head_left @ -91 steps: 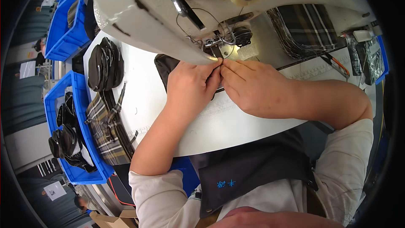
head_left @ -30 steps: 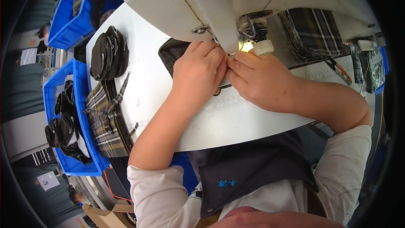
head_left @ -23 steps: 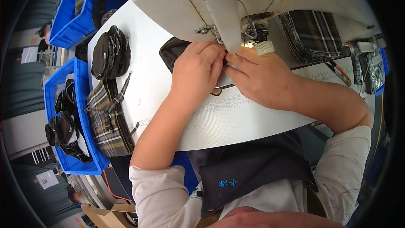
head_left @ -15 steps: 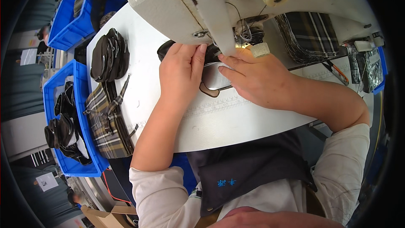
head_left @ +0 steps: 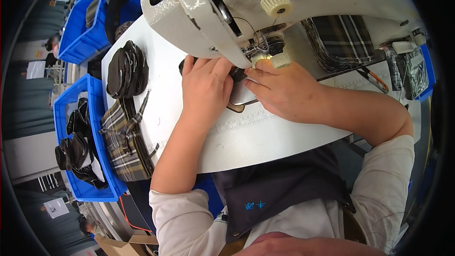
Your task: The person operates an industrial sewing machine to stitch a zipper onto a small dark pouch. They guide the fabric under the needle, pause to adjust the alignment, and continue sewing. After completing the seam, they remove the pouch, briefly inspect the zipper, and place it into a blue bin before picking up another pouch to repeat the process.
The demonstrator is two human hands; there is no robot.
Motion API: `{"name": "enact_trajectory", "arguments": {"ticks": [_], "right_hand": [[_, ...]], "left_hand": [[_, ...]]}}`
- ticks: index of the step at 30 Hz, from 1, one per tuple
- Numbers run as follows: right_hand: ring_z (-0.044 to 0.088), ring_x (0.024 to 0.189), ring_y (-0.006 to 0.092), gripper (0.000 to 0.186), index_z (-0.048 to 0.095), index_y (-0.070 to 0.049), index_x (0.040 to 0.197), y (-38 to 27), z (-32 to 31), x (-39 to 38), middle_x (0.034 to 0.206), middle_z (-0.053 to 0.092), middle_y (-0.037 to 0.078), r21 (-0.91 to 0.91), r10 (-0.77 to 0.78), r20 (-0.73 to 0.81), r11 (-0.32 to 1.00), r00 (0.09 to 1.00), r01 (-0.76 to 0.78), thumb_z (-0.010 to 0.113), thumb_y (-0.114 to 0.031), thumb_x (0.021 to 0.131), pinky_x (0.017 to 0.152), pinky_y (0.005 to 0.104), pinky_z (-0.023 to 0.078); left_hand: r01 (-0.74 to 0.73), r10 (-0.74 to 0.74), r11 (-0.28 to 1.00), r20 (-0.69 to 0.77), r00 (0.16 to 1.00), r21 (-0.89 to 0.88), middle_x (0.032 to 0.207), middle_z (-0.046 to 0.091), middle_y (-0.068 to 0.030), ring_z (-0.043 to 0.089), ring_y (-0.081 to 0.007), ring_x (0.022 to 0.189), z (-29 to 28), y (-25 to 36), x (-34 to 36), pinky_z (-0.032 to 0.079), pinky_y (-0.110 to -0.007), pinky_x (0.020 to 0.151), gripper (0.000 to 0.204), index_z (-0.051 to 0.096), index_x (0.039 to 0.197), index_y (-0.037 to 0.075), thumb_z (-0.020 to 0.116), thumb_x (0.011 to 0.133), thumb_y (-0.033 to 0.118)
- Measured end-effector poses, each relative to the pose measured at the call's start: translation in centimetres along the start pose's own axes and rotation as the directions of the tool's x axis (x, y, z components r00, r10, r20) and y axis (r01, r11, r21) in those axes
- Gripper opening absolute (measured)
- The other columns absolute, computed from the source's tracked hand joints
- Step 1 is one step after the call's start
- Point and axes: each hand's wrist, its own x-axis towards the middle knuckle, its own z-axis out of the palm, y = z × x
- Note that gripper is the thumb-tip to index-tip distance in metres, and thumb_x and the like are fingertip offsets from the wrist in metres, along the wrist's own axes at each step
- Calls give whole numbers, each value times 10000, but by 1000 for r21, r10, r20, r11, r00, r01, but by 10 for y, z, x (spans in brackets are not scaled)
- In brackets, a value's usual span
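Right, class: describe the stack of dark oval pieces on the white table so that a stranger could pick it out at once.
Start at the big white sewing machine and look to its left along the white table. Between the machine and the blue bin lies the stack of dark oval pieces. Unlike the plaid fabric bundle just below it, it is plain black and rounded.

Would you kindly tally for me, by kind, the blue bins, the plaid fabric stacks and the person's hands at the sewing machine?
Blue bins: 2, near one and far one.
Plaid fabric stacks: 2, left stack and right stack.
Hands at the sewing machine: 2, left hand and right hand.
Total: 6
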Motion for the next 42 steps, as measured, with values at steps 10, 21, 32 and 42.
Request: {"name": "enact_trajectory", "arguments": {"ticks": [10, 21, 32, 42], "right_hand": [[641, 1074, 217, 312, 729, -12, 1067, -2, -3, 1, 1143, 710, 93, 38, -27, -14, 999, 1000, 27, 762, -143, 786, 873, 363, 510], [620, 1086, 229, 389, 733, 5, 1136, -4, -5, 2, 1215, 708, 95, 60, -10, 19, 998, 1000, 9, 775, -115, 769, 796, 339, 576], [624, 1074, 213, 386, 738, 18, 1149, -6, -5, 1, 1185, 714, 91, 32, -15, 69, 999, 997, 13, 727, -103, 783, 754, 327, 563], [637, 1037, 233, 358, 722, 55, 1164, -9, 0, 1, 1136, 717, 127, 21, -4, 13, 1000, 1000, 4, 681, -113, 850, 850, 374, 477]], "left_hand": [[244, -135, 876, 276, 952, -415, 1063, 684, -123, 663, -280, 984, 0, -12, -3, 513, -399, 890, 251, 695, 1127, 33, 737, 880, 7], [42, -35, 996, -98, 995, 77, 999, 727, -44, 687, -301, 883, 19, 13, 1, 557, -391, 743, 236, 759, 1029, 101, 829, 804, 88], [-165, 166, 985, 5, 986, -58, 1016, 754, -18, 723, -276, 884, 9, -3, 5, 585, -381, 712, 223, 787, 980, 99, 826, 763, 65], [-152, 157, 976, 24, 987, -154, 1026, 749, -55, 699, -298, 934, 15, -12, 0, 562, -413, 800, 256, 800, 1061, 79, 786, 811, 26]]}}
